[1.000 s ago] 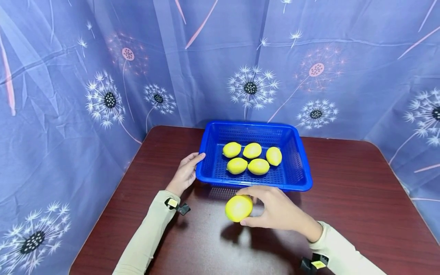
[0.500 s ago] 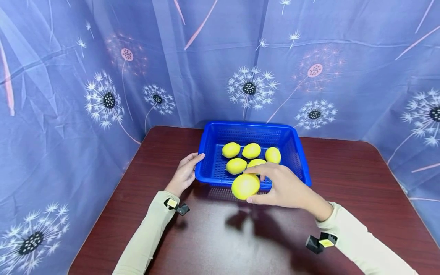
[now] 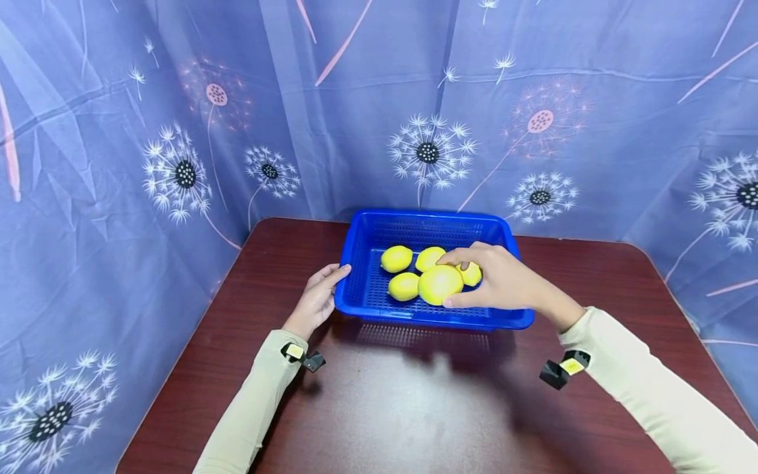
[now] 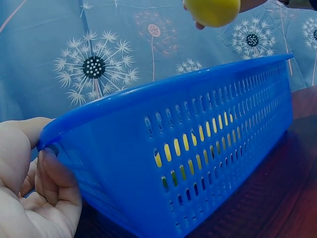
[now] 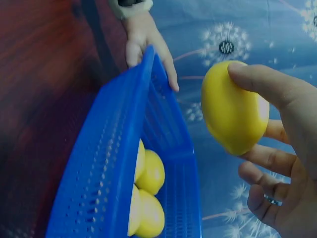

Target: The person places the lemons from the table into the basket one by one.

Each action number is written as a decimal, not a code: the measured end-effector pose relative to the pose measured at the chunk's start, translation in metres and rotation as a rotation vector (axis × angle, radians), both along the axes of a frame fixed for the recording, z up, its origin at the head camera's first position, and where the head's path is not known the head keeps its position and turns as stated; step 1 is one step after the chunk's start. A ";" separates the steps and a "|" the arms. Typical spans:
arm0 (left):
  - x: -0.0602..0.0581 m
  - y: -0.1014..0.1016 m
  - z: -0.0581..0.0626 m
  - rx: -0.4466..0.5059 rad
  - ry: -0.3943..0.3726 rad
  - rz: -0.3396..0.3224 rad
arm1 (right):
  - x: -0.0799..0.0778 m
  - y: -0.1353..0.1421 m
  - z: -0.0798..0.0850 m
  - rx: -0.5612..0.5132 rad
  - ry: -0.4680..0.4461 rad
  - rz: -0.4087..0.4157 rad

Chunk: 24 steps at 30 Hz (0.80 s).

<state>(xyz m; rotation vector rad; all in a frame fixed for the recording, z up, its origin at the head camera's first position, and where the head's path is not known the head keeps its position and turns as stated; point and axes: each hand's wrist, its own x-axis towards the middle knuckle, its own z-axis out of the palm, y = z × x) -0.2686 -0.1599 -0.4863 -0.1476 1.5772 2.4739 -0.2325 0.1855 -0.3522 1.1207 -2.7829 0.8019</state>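
Note:
My right hand (image 3: pixel 500 276) holds a yellow lemon (image 3: pixel 441 284) between thumb and fingers, above the blue plastic basket (image 3: pixel 379 314). In the right wrist view the held lemon (image 5: pixel 233 106) is higher than the basket rim. Several other lemons lie on the basket floor, among them one lemon (image 3: pixel 396 259) at the back left and another lemon (image 3: pixel 404 287) in front of it; some are partly hidden by my right hand. My left hand (image 3: pixel 316 299) grips the basket's left rim, and in the left wrist view its thumb and curled fingers (image 4: pixel 59 178) pinch that edge.
The basket stands near the back of a dark red-brown wooden table (image 3: pixel 367 408). A blue curtain (image 3: pixel 355 131) with dandelion prints hangs close behind the table and along its left side.
My right hand has carried the lemon forward and slightly right, from in front of the basket to over it. My left hand has stayed on the rim.

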 end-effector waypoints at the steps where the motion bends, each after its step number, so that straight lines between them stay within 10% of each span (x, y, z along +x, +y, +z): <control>1: 0.000 0.000 0.000 0.002 0.000 0.001 | -0.004 0.001 0.001 0.002 -0.008 0.008; 24: 0.000 -0.001 -0.004 -0.009 0.020 0.004 | -0.084 0.030 -0.003 0.150 -0.194 0.097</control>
